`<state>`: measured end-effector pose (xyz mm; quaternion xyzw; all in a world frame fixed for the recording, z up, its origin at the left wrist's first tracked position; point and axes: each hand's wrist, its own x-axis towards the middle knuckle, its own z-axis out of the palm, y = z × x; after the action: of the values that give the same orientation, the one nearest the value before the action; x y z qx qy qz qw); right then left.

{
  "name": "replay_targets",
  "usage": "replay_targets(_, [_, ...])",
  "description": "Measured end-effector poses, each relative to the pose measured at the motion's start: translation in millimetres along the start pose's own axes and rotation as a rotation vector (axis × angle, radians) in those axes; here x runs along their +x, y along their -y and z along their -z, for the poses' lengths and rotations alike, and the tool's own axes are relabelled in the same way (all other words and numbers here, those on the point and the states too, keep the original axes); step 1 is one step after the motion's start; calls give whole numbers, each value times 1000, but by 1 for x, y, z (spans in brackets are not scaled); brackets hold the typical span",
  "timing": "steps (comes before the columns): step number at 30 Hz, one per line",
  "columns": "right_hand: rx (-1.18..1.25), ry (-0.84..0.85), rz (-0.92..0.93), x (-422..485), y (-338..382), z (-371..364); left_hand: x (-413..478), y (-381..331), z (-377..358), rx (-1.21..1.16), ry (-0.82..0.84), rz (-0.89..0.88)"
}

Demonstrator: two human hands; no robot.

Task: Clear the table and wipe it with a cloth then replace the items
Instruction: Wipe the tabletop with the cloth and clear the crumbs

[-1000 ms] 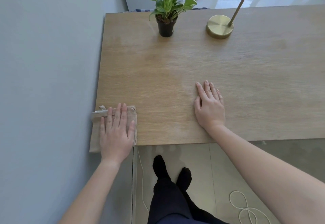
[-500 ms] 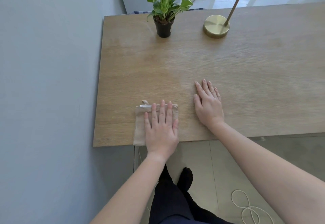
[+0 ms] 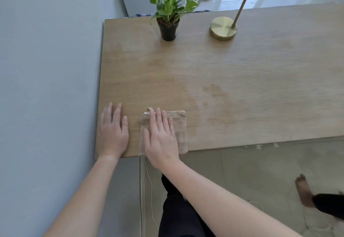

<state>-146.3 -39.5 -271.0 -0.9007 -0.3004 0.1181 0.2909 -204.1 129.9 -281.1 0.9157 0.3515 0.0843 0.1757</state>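
While left hand (image 3: 112, 130) rests on table (image 3: 242, 87), right hand (image 3: 160, 138) presses cloth (image 3: 180, 130).

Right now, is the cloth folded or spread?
Folded: the cloth is a small rectangle with layered edges at its far side, flat under the right hand.

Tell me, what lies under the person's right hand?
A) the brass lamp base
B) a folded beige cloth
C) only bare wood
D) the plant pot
B: the right hand lies flat, fingers straight, on the folded beige cloth at the near edge of the table, while the left hand rests flat on bare wood beside it.
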Motion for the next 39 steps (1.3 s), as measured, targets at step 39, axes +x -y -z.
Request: replay_targets(39, [-276,-133,-555,-4,-241,175,-3,-13,-3,156,-8,41])
